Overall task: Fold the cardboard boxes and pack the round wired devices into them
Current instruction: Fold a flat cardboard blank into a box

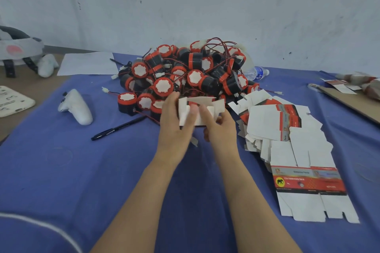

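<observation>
I am in the folding step. My left hand (174,127) and right hand (221,129) both grip one half-formed box (202,118), held just over the bench (102,170) at the middle of the view. My left fingers wrap its left wall, with the thumb across the front. My right fingers pinch the right side and lower edge. The top flaps stand open, white side showing. A patch of red shows inside, and I cannot tell whether that is printed card or a device already in.

The next move, as I judge it, calls for squaring the walls and tucking the bottom flaps so the box holds its shape. Then one hand can reach for a device.

The heap of devices (185,74) lies at twelve o'clock from the box, very close to it. Its wires are tangled, so lifting one may drag its neighbours. The flat boxes (287,139) lie fanned from three to five o'clock, unfolded and holding nothing. I see no closed, packed box.
</observation>
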### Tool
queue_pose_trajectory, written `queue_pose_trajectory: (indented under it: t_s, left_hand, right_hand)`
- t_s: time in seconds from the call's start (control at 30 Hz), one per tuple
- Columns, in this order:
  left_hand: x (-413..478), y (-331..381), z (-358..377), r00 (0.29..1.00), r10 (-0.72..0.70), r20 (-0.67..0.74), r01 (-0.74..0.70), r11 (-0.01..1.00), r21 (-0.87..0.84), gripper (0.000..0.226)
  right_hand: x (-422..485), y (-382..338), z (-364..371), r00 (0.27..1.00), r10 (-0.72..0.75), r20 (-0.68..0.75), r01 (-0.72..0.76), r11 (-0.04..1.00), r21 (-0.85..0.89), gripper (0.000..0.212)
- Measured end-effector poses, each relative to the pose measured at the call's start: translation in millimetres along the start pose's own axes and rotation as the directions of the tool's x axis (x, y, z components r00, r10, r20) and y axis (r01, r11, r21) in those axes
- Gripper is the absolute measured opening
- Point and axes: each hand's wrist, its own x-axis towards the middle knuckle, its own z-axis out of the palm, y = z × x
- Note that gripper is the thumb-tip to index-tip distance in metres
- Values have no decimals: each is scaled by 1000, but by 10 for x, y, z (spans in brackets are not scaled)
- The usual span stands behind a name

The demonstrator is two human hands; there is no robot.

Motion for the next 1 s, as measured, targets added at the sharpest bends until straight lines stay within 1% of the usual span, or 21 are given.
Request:
queue_pose_trajectory:
  t_s: [0.07, 0.13, 0.17, 0.2, 0.23, 0.3, 0.33, 0.4, 0.47, 0.53, 0.57, 0.6, 0.67, 0.7, 0.77, 0.83, 0.87, 0.93, 1.0]
  left_hand:
    - [-30, -56, 37, 995, 98, 22, -101, 981, 164, 55]
    - [-28, -90, 44, 994, 113, 4, -111, 971, 214, 51]
    - [-19, -113, 41, 993, 116, -8, -112, 973, 203, 49]
    - [-13, -115, 33, 993, 114, -25, -107, 976, 187, 50]
    - [-3, -106, 16, 994, 93, -51, -83, 982, 169, 51]
    - [27, -90, -9, 994, 14, -112, -4, 996, 88, 50]
    - [41, -97, -22, 990, -28, -135, 33, 999, 34, 50]
    - [69, -96, -54, 983, -87, -164, 82, 996, -37, 50]
    - [84, -91, -71, 979, -105, -176, 98, 994, -47, 50]
    - [82, -90, -70, 980, -106, -168, 102, 994, -29, 49]
    - [81, -86, -68, 981, -107, -161, 105, 994, -21, 49]
    - [78, -78, -68, 983, -105, -150, 104, 994, -15, 49]
    - [61, -62, -65, 990, -80, -118, 81, 997, 0, 48]
    - [48, -57, -57, 994, -61, -90, 62, 998, 5, 47]
    - [15, -35, -20, 1000, -14, 3, 14, 1000, 0, 52]
    - [-17, -6, 26, 994, 29, 104, -30, 999, 9, 64]
    - [-20, 1, 41, 990, 41, 133, -42, 999, 10, 65]
    - [-9, -1, 47, 989, 53, 138, -52, 999, -13, 56]
    - [-11, -20, 39, 992, 97, 75, -100, 994, 37, 51]
  right_hand:
    - [4, 35, 7, 999, 29, -30, -30, 998, -47, 24]
    - [0, 62, 19, 998, 9, -55, -12, 997, -70, 20]
    - [-6, 58, 25, 998, -26, -54, 22, 997, -74, 16]
    - [-27, 31, 36, 997, -73, -30, 70, 994, -89, 16]
    - [-43, 9, 55, 992, -122, 18, 124, 988, -94, 21]
    - [-64, -7, 96, 970, -183, 158, 188, 982, -20, 33]
    - [-80, -18, 117, 959, -171, 227, 165, 985, 45, 40]
    - [-104, -53, 141, 936, -88, 342, 32, 986, 166, 50]
    - [-83, -60, 139, 915, -1, 403, -94, 972, 216, 55]
    - [-40, -62, 131, 901, 64, 429, -188, 949, 253, 58]
    - [-22, -50, 129, 903, 83, 421, -210, 942, 263, 59]
    - [-15, -33, 126, 914, 90, 396, -202, 947, 251, 54]
    - [-16, -4, 109, 950, 44, 309, -111, 973, 204, 26]
    - [-23, 7, 94, 968, 0, 250, -45, 984, 173, 22]
    - [-18, 30, 57, 986, -60, 153, 41, 991, 125, 26]
    - [-8, 33, 36, 995, -32, 96, 21, 993, 113, 25]
    - [-6, 37, 28, 997, -12, 77, 4, 994, 106, 24]
    - [-4, 35, 31, 999, -6, 49, 1, 996, 88, 25]
    - [-20, 9, 39, 998, -36, 54, 32, 996, 78, 27]
